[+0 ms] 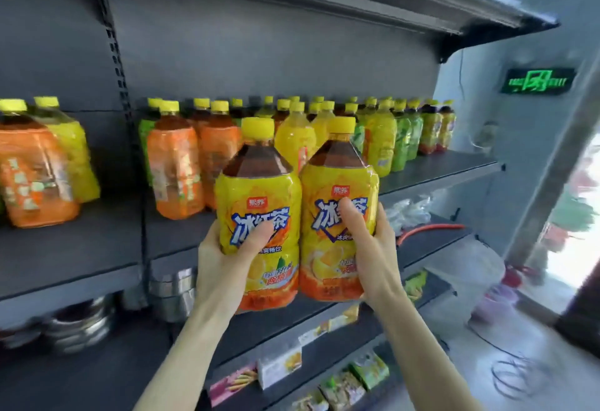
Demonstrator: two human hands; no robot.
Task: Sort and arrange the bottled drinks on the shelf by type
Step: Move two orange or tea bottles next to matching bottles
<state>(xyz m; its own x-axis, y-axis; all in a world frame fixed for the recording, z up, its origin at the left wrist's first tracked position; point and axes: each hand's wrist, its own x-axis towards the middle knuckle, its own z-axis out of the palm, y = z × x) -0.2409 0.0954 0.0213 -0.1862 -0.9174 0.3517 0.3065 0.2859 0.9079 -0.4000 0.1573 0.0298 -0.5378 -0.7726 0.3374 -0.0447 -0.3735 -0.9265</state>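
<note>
Well, we see first the dark shelf (pixel 97 241), with a row of bottles (pixel 380 137) standing at its back. The ones behind are mostly hidden, and only their yellow caps show. In front of the shelf two tea bottles are held up side by side, touching. Our left hand (pixel 220 258) grips the left bottle (pixel 256 189), and our right hand (pixel 373 248) grips the right bottle (pixel 337 183). Each thumb lies on a label and covers some letters. The other fingers are behind the bottles, unseen. The snack packs (pixel 370 370) below are blurred.
</note>
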